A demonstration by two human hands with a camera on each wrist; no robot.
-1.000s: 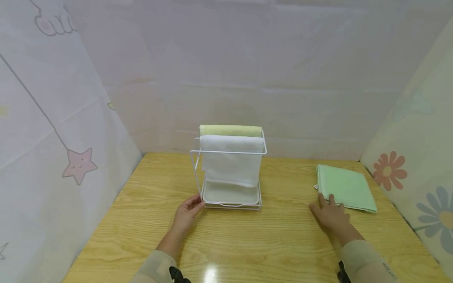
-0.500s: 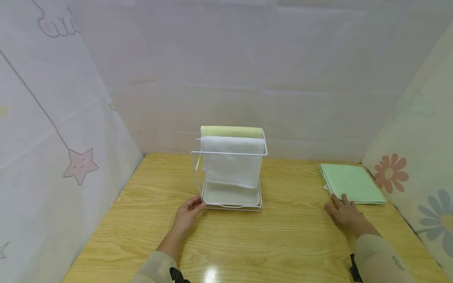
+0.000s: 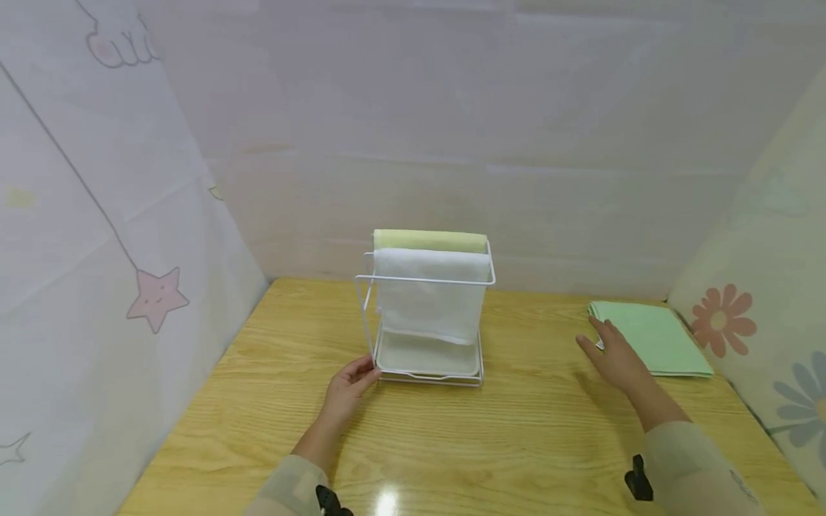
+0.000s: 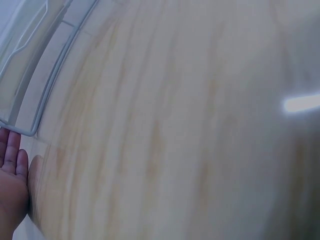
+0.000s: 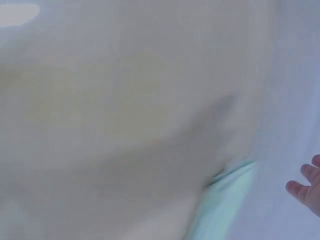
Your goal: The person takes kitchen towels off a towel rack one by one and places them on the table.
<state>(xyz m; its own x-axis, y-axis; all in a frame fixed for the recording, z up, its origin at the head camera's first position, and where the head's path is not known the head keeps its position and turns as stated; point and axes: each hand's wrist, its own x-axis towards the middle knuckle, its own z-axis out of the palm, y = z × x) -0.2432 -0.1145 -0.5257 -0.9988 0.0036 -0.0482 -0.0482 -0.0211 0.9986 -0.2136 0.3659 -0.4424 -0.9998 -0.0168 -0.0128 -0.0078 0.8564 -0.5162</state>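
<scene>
A white wire rack stands on the wooden table, with a white cloth and a pale yellow cloth hung over its bars. My left hand holds the rack's front left lower corner between thumb and fingers; the left wrist view has its fingertips at the corner of the wire frame. Over at the right, a folded green cloth lies flat. My right hand is raised by its left edge, fingers extended and holding nothing. The right wrist view catches that cloth blurred.
A shallow pale tray forms the base of the rack. The wooden table stretches around it, and printed cloth walls enclose the back and both sides. A small white tag shows at the green cloth's left edge.
The green cloth has shifted slightly right and turned straighter. My right hand moved right with it, then lifted away from its near edge. My left hand stays at the rack.
</scene>
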